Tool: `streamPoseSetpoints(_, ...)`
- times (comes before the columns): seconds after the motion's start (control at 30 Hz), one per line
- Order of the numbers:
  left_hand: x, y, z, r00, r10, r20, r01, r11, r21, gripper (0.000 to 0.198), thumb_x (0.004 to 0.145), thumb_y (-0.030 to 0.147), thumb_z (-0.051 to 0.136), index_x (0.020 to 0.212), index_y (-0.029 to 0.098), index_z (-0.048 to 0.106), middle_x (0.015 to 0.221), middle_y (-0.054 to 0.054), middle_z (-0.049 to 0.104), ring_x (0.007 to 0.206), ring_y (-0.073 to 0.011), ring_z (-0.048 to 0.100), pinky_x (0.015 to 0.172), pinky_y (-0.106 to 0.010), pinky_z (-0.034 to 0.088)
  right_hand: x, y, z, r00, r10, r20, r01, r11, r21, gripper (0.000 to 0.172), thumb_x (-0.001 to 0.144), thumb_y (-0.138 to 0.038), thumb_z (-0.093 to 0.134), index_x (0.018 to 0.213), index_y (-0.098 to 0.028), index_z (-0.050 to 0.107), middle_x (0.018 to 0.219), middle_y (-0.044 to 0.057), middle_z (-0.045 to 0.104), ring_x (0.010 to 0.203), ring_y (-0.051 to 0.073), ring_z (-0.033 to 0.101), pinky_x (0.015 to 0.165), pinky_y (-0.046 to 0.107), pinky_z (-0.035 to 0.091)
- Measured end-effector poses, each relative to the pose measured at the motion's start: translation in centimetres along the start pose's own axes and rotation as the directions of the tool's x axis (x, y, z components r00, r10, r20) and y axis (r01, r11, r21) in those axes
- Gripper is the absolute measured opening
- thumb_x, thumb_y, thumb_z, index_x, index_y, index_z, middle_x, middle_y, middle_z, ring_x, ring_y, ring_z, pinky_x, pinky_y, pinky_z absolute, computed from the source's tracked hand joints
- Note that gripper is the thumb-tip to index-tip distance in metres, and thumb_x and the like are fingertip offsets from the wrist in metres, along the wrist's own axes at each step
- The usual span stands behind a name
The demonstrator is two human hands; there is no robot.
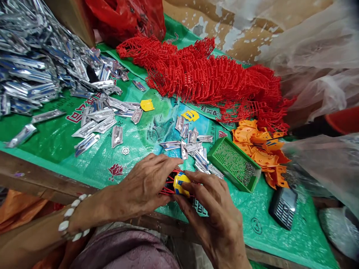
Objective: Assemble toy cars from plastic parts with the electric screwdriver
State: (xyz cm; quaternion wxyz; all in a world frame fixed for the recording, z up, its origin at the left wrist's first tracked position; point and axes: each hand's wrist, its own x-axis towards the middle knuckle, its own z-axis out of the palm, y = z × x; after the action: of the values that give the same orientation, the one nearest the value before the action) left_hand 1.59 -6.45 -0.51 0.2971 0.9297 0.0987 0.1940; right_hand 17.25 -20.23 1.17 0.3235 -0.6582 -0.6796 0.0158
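Note:
My left hand, wearing a white bead bracelet, grips one end of what looks like a toy car with a red frame and a yellow-and-blue shell. At its other end, the fingers and thumb of my right hand close around the yellow shell. Both hands hold it above the front edge of the table, and they hide much of the red frame. Just beyond my fingers lie several loose silver panels with screw holes. A green box of small screws stands to the right of them.
A heap of silver panels fills the back left. Red plastic frames are piled along the back, near a red bag. Yellow pieces, orange parts and a black keypad phone lie on the green sheet.

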Motion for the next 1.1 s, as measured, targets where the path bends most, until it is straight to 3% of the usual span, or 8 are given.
streamPoseSetpoints(0.07, -0.2, 0.0, 0.0, 1.0, 0.013, -0.004, -0.013, 1.0, 0.025, 0.046, 0.095, 0.024, 0.058, 0.134, 0.011, 0.038, 0.12, -0.015, 0.067, 0.107, -0.0296, 0.065, 0.087, -0.041, 0.051, 0.2, 0.1, 0.0, 1.0, 0.015, 0.006, -0.015, 1.0, 0.017, 0.025, 0.088, -0.017, 0.072, 0.11, -0.021, 0.061, 0.106, 0.007, 0.07, 0.096, 0.019, 0.067, 0.082, 0.036, 0.058)
streamPoseSetpoints(0.23, -0.3, 0.1, 0.1, 1.0, 0.001, -0.007, -0.001, 0.999, 0.049, 0.055, 0.091, 0.024, 0.067, 0.135, 0.01, 0.037, 0.118, -0.014, 0.066, 0.105, -0.0295, 0.065, 0.086, -0.04, 0.051, 0.3, 1.1, -0.7, 0.984, 0.174, -0.033, -0.159, 0.951, 0.264, 0.035, 0.086, -0.026, 0.076, 0.118, -0.024, 0.063, 0.102, 0.002, 0.07, 0.095, 0.013, 0.066, 0.083, 0.025, 0.056)
streamPoseSetpoints(0.37, -0.3, -0.1, 0.3, 1.0, 0.001, 0.01, -0.001, 0.999, 0.041, 0.067, 0.086, 0.028, 0.076, 0.137, 0.011, 0.037, 0.121, -0.013, 0.065, 0.108, -0.0295, 0.063, 0.091, -0.041, 0.05, 0.2, 1.6, -1.2, 0.973, 0.226, -0.046, -0.206, 0.942, 0.264, 0.035, 0.084, -0.026, 0.078, 0.117, -0.025, 0.066, 0.107, 0.001, 0.069, 0.1, 0.012, 0.066, 0.088, 0.023, 0.055)
streamPoseSetpoints(0.57, 0.0, -0.2, 0.1, 1.0, 0.008, 0.005, -0.008, 0.999, 0.053, 0.057, 0.09, 0.022, 0.067, 0.135, 0.011, 0.035, 0.121, -0.014, 0.065, 0.107, -0.0285, 0.064, 0.087, -0.039, 0.05, 0.9, 1.1, 0.1, 0.99, 0.137, 0.041, -0.142, 0.96, 0.241, 0.027, 0.085, -0.032, 0.076, 0.109, -0.023, 0.068, 0.103, 0.002, 0.071, 0.098, 0.015, 0.067, 0.085, 0.028, 0.056)
streamPoseSetpoints(0.77, -0.2, -0.3, 0.3, 1.0, 0.005, 0.018, -0.005, 1.0, 0.022, 0.062, 0.087, 0.018, 0.067, 0.138, 0.013, 0.033, 0.125, -0.012, 0.063, 0.112, -0.0282, 0.062, 0.093, -0.039, 0.047, 0.8, 1.5, 0.8, 0.98, 0.179, 0.091, -0.198, 0.933, 0.302, 0.025, 0.084, -0.03, 0.077, 0.107, -0.027, 0.068, 0.107, 0.002, 0.07, 0.099, 0.018, 0.067, 0.084, 0.033, 0.055)
streamPoseSetpoints(0.97, -0.4, -0.6, 0.4, 1.0, 0.013, -0.002, -0.013, 0.996, -0.087, 0.05, 0.09, 0.015, 0.063, 0.132, 0.022, 0.038, 0.119, -0.005, 0.063, 0.109, -0.0231, 0.061, 0.097, -0.037, 0.043, 1.1, 1.5, 0.9, 0.938, 0.314, 0.146, -0.346, 0.836, 0.426, 0.031, 0.076, -0.029, 0.085, 0.102, -0.03, 0.068, 0.105, -0.001, 0.07, 0.1, 0.021, 0.066, 0.085, 0.036, 0.051)
streamPoseSetpoints(1.1, -0.2, -0.7, 0.3, 0.998, 0.051, -0.028, -0.053, 0.994, -0.095, 0.043, 0.091, 0.015, 0.059, 0.129, 0.021, 0.038, 0.116, -0.006, 0.064, 0.104, -0.0222, 0.063, 0.089, -0.035, 0.046, 1.4, 1.2, 0.8, 0.934, 0.306, 0.181, -0.356, 0.807, 0.471, 0.032, 0.073, -0.024, 0.086, 0.098, -0.026, 0.067, 0.099, 0.0, 0.07, 0.095, 0.02, 0.065, 0.083, 0.034, 0.05)
